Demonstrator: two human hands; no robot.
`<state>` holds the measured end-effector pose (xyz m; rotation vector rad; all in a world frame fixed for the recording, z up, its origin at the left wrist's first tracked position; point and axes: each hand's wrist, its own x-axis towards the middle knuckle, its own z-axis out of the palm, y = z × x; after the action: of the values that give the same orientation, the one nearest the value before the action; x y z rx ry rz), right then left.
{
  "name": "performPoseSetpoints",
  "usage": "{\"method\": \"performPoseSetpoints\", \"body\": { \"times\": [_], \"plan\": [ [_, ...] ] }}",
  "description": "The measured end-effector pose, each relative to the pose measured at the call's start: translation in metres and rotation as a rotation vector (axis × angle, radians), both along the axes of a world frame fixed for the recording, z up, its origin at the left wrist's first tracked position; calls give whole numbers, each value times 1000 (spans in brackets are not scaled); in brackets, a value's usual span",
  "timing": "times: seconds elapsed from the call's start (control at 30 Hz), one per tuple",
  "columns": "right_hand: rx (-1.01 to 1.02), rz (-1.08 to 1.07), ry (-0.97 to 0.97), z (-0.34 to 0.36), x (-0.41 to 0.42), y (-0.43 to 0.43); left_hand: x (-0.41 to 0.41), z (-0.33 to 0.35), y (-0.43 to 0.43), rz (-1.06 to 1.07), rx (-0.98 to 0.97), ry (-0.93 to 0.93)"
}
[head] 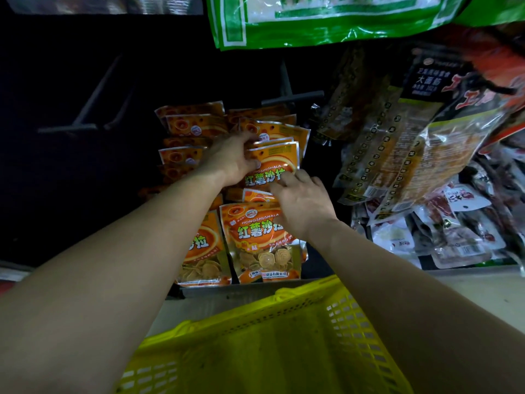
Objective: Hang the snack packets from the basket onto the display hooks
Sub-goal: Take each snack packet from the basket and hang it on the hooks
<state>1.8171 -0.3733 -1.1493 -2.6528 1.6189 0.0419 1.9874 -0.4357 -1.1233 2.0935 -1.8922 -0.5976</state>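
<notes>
At the centre of the frame an orange packet (272,163) is being held against the display by both hands: the left hand (233,157) is closed on its upper left edge, the right hand (301,203) is being pressed against its lower edge, fingers partly curled. Many like packets (255,237) are already being displayed around it, so the task is judged far along; the yellow basket (272,336) at the bottom looks empty where visible. The hook itself is hidden. The packets are glossy, orange, with clear windows showing round crisps.
</notes>
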Motion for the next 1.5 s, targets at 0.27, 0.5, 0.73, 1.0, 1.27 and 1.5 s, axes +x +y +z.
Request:
{"method": "performPoseSetpoints", "body": {
  "times": [0.27, 0.5, 0.73, 1.0, 1.27, 1.5],
  "plan": [
    [57, -16, -63, 2, 1, -5, -1, 1, -4, -28, -6, -135],
    [3, -11, -24, 7, 10, 2, -2, 13, -1, -55, -51, -19],
    [-131, 27, -46, 14, 8, 7, -6, 35, 5, -88, -121, -1],
    [-114, 11, 44, 11, 5, 6, -9, 26, 17, -120, 11, -10],
    [-113, 7, 53, 15, 6, 0, 6, 50, 88, -100, -310, 99],
    [-14, 2, 28, 24, 2, -6, -11, -2, 171, -201, 122, 308]
  ]
}}
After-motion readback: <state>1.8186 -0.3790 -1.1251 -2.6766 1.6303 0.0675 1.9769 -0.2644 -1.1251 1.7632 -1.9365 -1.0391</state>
